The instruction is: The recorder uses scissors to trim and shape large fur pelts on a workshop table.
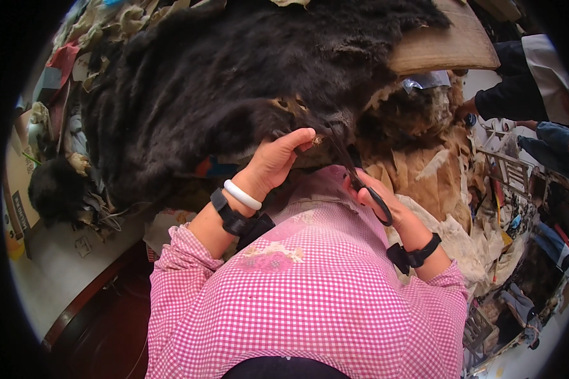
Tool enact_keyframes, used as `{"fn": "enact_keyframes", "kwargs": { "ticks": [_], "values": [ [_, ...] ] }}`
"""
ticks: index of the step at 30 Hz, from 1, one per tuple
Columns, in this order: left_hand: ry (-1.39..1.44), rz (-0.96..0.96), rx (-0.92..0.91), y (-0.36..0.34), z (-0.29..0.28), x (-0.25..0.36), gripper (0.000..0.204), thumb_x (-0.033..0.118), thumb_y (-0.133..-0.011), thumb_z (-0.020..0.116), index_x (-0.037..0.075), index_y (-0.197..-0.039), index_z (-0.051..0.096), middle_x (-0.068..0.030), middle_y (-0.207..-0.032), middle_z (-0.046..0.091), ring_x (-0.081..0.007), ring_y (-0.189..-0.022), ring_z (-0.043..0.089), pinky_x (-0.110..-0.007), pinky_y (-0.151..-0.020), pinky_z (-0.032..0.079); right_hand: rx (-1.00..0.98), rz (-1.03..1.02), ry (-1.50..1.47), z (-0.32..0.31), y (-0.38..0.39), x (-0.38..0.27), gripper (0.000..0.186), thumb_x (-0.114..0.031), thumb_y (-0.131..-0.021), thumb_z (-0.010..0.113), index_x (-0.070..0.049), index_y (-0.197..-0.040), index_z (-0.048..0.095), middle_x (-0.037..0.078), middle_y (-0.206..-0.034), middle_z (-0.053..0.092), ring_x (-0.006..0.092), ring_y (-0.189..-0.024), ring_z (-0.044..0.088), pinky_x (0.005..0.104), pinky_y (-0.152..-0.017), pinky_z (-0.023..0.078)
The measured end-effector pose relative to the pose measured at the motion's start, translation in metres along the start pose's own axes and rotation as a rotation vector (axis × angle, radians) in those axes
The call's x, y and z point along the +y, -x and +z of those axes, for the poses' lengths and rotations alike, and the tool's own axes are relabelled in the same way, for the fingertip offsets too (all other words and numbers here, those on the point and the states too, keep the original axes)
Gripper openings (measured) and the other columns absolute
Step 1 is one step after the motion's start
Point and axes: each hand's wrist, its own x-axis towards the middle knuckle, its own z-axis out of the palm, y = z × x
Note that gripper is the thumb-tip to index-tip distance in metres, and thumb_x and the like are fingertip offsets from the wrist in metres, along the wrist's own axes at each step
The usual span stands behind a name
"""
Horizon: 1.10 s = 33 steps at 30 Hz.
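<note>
A large black fur pelt (246, 69) spreads over the wooden board in front of me, its near edge hanging toward my lap. My left hand (275, 158) is closed on that edge, thumb on top, with a small pale tuft by the fingertips. Black-handled scissors (380, 207) sit in my right hand (389, 202), fingers in the handle loops. Their dark blades point up and left to the pelt's edge, close to my left thumb. Whether the blades are apart is hard to make out against the dark fur. Small holes show tan in the pelt above my left hand.
The wooden board (446, 44) shows at the upper right. Brown and tan hides (423, 170) are heaped to my right, beside a metal rack (509, 170). Other people stand at the far right. A black fur bundle (57, 189) lies at the left.
</note>
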Motion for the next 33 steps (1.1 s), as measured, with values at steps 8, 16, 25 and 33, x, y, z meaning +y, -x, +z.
{"fn": "enact_keyframes", "kwargs": {
  "ticks": [8,16,25,33],
  "values": [
    [-0.021,-0.039,0.022,-0.001,0.000,-0.004,0.009,0.009,-0.086,0.066,0.003,-0.091,0.069,-0.0047,-0.086,0.068,-0.0147,-0.078,0.062,-0.027,-0.074,0.049,0.052,-0.113,-0.155,0.009,-0.033,0.002,0.092,-0.087,-0.074,0.041,-0.003,-0.108,0.054,0.001,-0.081,0.049,0.0104,-0.078,0.047,0.0253,-0.069,0.039],
    [-0.016,-0.065,0.049,0.004,0.011,0.001,0.012,0.015,-0.085,0.069,0.004,-0.090,0.069,-0.0048,-0.084,0.068,-0.0147,-0.077,0.062,-0.028,-0.073,0.049,0.049,0.064,-0.224,0.001,-0.022,-0.012,0.076,-0.078,-0.074,0.055,-0.004,-0.092,0.054,-0.007,-0.064,0.038,0.0049,-0.054,0.033,0.0212,-0.048,0.026],
    [-0.185,-0.067,0.037,0.003,0.009,-0.001,0.015,0.020,-0.081,0.076,0.007,-0.084,0.070,-0.0031,-0.078,0.067,-0.0128,-0.069,0.059,-0.027,-0.068,0.044,0.069,-0.075,-0.148,0.006,-0.030,-0.002,0.083,-0.080,-0.073,0.054,-0.004,-0.105,0.051,-0.008,-0.067,0.038,0.0046,-0.057,0.035,0.0212,-0.049,0.027],
    [-0.176,-0.096,-0.003,0.004,0.004,0.003,0.013,0.017,-0.081,0.075,0.005,-0.082,0.069,-0.0024,-0.077,0.065,-0.0120,-0.066,0.056,-0.026,-0.063,0.043,-0.014,0.039,-0.095,-0.003,-0.030,-0.007,0.082,-0.081,-0.074,0.053,-0.004,-0.103,0.053,-0.007,-0.068,0.042,0.0031,-0.059,0.038,0.0204,-0.050,0.028]
  ]
}}
